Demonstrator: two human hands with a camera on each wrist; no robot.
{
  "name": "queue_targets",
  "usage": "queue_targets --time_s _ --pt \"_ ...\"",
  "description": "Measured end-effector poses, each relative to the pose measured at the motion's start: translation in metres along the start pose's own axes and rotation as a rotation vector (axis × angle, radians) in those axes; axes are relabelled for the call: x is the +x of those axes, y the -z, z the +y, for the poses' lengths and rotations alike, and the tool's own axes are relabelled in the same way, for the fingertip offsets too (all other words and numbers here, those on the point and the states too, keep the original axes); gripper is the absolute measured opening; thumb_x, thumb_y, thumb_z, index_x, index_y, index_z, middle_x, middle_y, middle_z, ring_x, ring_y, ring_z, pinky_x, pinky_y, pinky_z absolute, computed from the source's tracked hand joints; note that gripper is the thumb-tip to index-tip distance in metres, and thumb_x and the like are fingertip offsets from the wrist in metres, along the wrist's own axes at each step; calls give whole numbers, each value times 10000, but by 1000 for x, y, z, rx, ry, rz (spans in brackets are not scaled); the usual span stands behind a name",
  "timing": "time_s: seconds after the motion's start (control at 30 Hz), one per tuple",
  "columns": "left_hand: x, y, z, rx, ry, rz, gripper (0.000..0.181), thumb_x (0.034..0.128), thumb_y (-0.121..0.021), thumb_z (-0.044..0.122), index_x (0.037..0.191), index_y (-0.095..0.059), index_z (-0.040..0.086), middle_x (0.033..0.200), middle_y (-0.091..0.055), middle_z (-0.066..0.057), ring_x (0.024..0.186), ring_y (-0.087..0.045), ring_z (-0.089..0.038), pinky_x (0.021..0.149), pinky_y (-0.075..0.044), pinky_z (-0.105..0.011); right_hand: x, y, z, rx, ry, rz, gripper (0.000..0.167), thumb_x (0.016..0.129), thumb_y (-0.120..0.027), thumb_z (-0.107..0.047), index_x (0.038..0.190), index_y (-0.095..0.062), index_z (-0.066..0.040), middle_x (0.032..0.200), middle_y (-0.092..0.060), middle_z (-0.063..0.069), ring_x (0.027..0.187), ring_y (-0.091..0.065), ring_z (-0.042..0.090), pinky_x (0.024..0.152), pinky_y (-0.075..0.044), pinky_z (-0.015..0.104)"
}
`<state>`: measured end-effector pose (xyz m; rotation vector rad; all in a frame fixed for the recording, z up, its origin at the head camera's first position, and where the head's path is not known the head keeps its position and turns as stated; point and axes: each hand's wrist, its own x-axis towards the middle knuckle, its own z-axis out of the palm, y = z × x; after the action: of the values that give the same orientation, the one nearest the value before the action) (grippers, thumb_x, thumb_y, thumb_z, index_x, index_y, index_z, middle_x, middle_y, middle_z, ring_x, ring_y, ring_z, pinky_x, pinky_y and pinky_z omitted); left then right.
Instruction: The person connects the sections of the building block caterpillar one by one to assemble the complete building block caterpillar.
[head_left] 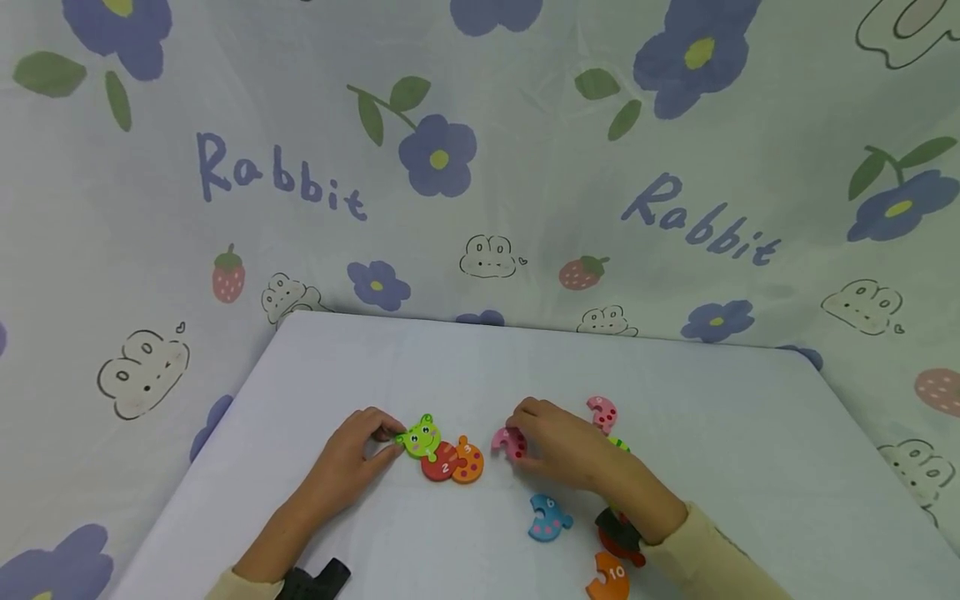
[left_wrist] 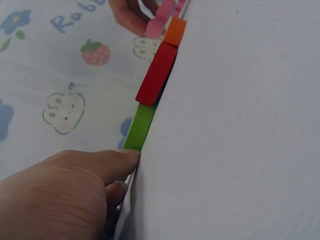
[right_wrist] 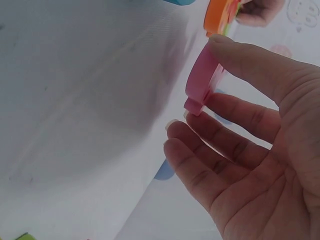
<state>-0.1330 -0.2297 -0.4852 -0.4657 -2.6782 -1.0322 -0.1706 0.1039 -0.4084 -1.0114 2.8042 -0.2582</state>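
Observation:
My left hand (head_left: 352,454) grips the left edge of a green smiling caterpillar-head puzzle piece (head_left: 422,437) between thumb and fingers. Joined to that head is a red piece (head_left: 441,465) marked 2, then an orange spotted piece (head_left: 471,463) marked 3. Just right of this row, my right hand (head_left: 566,446) pinches a pink puzzle piece (right_wrist: 202,75), apart from the orange one in the head view. The left wrist view shows the green, red and orange pieces edge-on, with the pink one beyond them.
Loose on the white table (head_left: 390,358) are a blue piece (head_left: 549,518), an orange piece (head_left: 609,577) marked 10 and another pink piece (head_left: 602,412). Dark red pieces (head_left: 621,537) lie partly under the right forearm. A black object (head_left: 318,581) is by the left wrist.

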Motion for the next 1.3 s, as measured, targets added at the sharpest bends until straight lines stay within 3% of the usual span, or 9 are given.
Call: queue_targets --time_s 0.27,0.8,1.3 --pt "1 1 -1 -3 23 -22 329 857 -856 25 1079 -695 207 1038 -633 145 957 -554 -65 843 -529 -311 7 -2 -3 27 -8 -19 489 895 -849 -361 1311 -707 -144 1271 -691 15 1209 -628 214 1005 -544 403" --pt "0 0 -1 -9 32 -19 328 859 -853 17 1080 -697 203 1042 -639 143 972 -562 -66 857 -538 -313 22 -2 -8 51 59 -14 517 902 -846 -345 1356 -686 -156 1340 -666 26 1266 -612 223 1016 -538 398" --pt "-1 0 0 -20 13 -13 330 858 -851 9 1082 -696 194 1046 -643 138 977 -572 -79 858 -542 -307 38 -4 -14 87 65 -38 506 908 -844 -326 1363 -688 -168 1343 -676 4 1281 -604 201 1038 -522 397"
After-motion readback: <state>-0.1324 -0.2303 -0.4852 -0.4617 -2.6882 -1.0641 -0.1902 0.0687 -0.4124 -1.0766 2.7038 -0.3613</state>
